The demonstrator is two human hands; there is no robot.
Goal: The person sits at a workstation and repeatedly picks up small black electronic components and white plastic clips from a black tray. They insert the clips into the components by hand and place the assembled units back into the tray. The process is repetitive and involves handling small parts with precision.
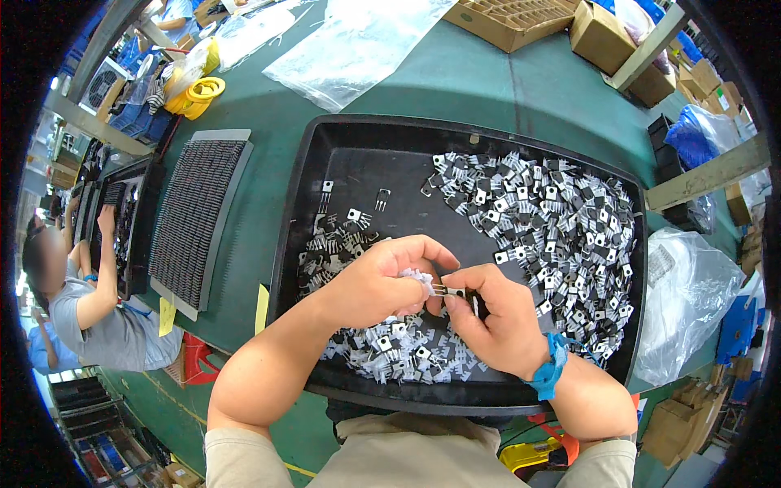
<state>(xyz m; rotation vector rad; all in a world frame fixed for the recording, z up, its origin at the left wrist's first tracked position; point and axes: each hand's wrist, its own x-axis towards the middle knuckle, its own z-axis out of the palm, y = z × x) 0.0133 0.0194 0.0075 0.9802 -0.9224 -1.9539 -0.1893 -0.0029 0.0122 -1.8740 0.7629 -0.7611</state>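
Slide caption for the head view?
Left hand pinches white pieces, right hand a pronged electronic component, over a black tray of loose components.

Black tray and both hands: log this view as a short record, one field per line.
Left hand: closed around small white pieces
Right hand: pinching a black component, metal legs toward the left hand
Right wrist: blue band
Black tray: larger heap of loose components at right, more parts at left and near edge
Left of tray: grey board bearing rows of dark parts
Right of tray: clear plastic bag
Far left: another person
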